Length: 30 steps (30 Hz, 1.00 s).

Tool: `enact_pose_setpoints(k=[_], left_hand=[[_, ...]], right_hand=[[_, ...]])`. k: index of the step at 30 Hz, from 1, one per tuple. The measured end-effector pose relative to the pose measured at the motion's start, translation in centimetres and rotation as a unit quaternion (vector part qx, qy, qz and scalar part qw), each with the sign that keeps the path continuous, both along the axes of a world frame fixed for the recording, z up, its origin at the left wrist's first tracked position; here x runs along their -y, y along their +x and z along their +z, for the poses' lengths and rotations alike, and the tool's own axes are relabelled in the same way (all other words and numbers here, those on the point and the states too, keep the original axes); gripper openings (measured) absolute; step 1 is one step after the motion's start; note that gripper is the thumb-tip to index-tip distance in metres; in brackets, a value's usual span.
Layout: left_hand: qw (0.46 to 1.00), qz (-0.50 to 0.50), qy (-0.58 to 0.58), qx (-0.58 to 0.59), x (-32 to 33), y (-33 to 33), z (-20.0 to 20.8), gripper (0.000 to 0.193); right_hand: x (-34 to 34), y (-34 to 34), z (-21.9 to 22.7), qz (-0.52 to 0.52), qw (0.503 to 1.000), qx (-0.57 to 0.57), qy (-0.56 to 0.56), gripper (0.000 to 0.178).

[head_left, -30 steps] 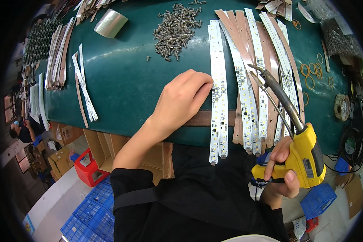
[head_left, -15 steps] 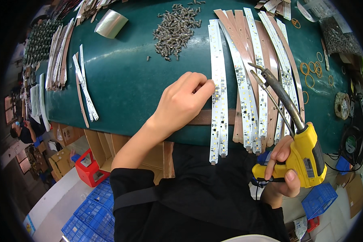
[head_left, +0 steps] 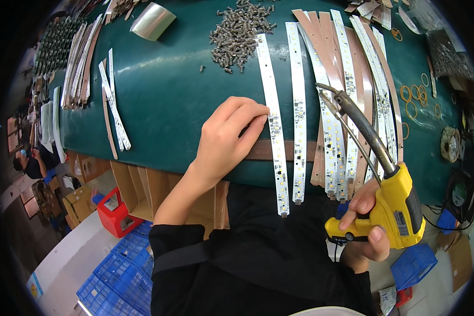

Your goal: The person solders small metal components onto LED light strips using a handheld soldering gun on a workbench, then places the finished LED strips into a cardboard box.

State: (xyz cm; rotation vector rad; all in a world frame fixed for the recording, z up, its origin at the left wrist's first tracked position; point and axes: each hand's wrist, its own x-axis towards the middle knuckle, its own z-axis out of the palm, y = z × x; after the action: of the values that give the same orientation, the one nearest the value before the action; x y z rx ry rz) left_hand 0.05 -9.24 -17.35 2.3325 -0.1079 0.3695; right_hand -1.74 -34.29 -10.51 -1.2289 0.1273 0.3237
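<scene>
My left hand (head_left: 230, 132) is closed at the left edge of a long white LED strip board (head_left: 277, 152), thumb and fingertips pinching it near its middle. The strip overhangs the table's front edge. Just to its right lies a second LED strip (head_left: 298, 113), apart from it. My right hand (head_left: 375, 245) grips a yellow soldering gun (head_left: 397, 210) by its handle. Its dark metal barrel points up and left, and the tip with a thin feed tube (head_left: 347, 126) hovers over the fanned strips (head_left: 334, 137) at the right.
Small metal parts (head_left: 236, 37) lie heaped at the far middle, by the held strip's far end. A tape roll (head_left: 152, 22), strip bundles (head_left: 83, 63) and crossed strips (head_left: 113, 105) are on the left. Rubber bands (head_left: 416, 95) and a clear bag of parts (head_left: 447, 52) are on the right.
My left hand has drawn one LED strip leftward, opening a gap between it and its neighbour. The soldering gun stays in my right hand, almost unmoved.
</scene>
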Motion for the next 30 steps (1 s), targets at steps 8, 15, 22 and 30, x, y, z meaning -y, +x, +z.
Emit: enact_pose_setpoints(k=[8,15,22,30], left_hand=[[0.999,-0.012,0.028,0.042,-0.4,0.1,-0.7,0.013],[0.984,-0.066,0.125,0.105,-1.1,0.5,-0.8,0.015],[0.968,-0.151,0.177,0.089,-0.9,1.0,0.0,0.021],[0.939,-0.209,0.266,0.062,-0.6,1.2,1.4,0.023]], right_hand=[[-1.2,0.1,-0.5,0.016,0.999,0.017,0.041,0.067],[-0.8,0.0,-0.8,0.029,0.999,0.014,0.025,0.065],[-1.2,0.2,-0.7,0.013,1.000,0.005,0.023,0.065],[-1.0,0.1,-0.9,0.006,1.000,0.007,0.018,0.063]])
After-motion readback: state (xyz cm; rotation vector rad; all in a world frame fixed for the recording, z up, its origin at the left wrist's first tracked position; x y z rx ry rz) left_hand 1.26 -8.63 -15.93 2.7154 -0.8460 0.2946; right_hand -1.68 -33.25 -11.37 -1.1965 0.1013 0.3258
